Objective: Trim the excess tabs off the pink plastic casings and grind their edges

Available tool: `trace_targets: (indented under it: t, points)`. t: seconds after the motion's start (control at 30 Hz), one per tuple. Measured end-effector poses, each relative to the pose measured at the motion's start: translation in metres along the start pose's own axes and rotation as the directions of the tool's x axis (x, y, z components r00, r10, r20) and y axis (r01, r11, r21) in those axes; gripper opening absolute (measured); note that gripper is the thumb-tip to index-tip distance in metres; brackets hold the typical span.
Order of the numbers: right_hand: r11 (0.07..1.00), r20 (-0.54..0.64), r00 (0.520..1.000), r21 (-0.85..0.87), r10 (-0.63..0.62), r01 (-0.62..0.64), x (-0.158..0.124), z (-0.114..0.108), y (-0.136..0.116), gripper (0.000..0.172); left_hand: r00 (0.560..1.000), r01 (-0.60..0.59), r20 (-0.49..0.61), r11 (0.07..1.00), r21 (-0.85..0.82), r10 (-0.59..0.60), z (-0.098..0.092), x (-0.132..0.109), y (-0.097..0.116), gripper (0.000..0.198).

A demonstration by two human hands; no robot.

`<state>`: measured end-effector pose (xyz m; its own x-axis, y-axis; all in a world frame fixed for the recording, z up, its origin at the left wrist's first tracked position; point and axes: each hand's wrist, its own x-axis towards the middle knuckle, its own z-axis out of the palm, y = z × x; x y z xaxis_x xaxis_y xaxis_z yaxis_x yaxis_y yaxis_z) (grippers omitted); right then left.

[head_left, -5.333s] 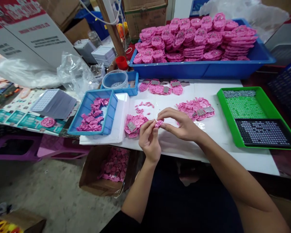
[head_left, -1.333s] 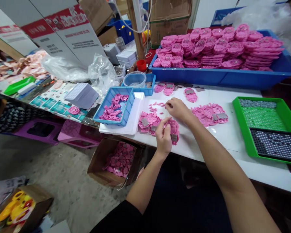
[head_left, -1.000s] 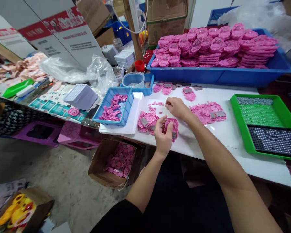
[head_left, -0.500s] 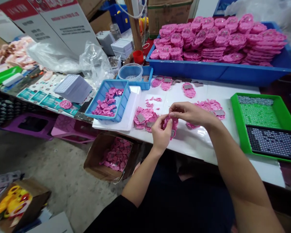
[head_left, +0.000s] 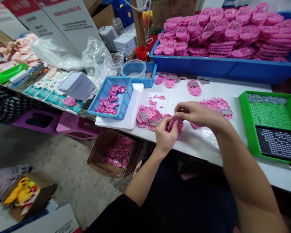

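Observation:
Over the front edge of the white table, my left hand (head_left: 167, 133) is closed around a pink plastic part (head_left: 178, 127) with a scalloped outline. My right hand (head_left: 192, 113) pinches at the top edge of the same part; anything small between its fingertips is hidden. Left of my hands lies a cluster of similar pink parts with grey plates (head_left: 149, 117). Another group of pink parts (head_left: 219, 105) rests partly behind my right wrist. Small pink pieces (head_left: 157, 98) are scattered just beyond my left hand.
A blue tray (head_left: 129, 102) of small pink pieces sits on a white foam slab at left. A large blue bin (head_left: 208, 67) piled with pink parts stands behind. To the right is a green tray (head_left: 247, 129) with a black grid. A cardboard box (head_left: 97, 157) of pink parts stands below.
The view has shifted slightly, so the table's contents appear a little further right. Both hands stay together on the pink part, with little change in their grip.

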<state>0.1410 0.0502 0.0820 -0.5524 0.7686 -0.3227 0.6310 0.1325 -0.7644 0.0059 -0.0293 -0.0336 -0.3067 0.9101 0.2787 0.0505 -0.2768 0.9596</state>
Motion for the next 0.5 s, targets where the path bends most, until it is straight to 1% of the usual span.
trace_targets:
  t: [0.07, 0.1, 0.27, 0.37, 0.43, 0.5]
  points:
    - [0.999, 0.013, 0.999, -0.022, 0.048, -0.048, 0.0, 0.001, 0.001, 0.024, 1.0, -0.004, -0.002, 1.0, 0.01, 0.004, 0.0, 0.0, 0.0, 0.018]
    - [0.998, 0.022, 0.998, -0.026, 0.05, -0.05, 0.0, 0.001, 0.002, 0.024, 1.0, -0.003, -0.003, 1.0, 0.008, 0.003, 0.0, 0.0, 0.0, 0.017]
    - [1.0, 0.092, 0.996, -0.027, 0.017, -0.014, 0.003, -0.005, 0.011, 0.031, 1.0, 0.006, 0.024, 0.999, -0.032, -0.005, 0.001, 0.002, 0.003, 0.016]
    - [0.992, 0.093, 0.995, -0.119, 0.042, -0.031, 0.002, -0.009, 0.011, 0.034, 0.999, 0.006, 0.047, 1.0, -0.025, -0.005, 0.001, 0.003, 0.006, 0.016]
    - [0.977, 0.079, 0.996, -0.209, 0.053, -0.035, 0.001, -0.01, 0.007, 0.031, 0.998, 0.0, 0.056, 1.0, -0.01, 0.0, 0.001, 0.004, 0.009, 0.016]
    - [0.965, 0.081, 0.995, -0.26, 0.062, -0.039, 0.0, -0.011, 0.004, 0.03, 0.998, -0.009, 0.057, 1.0, -0.012, 0.01, 0.0, 0.005, 0.01, 0.015]
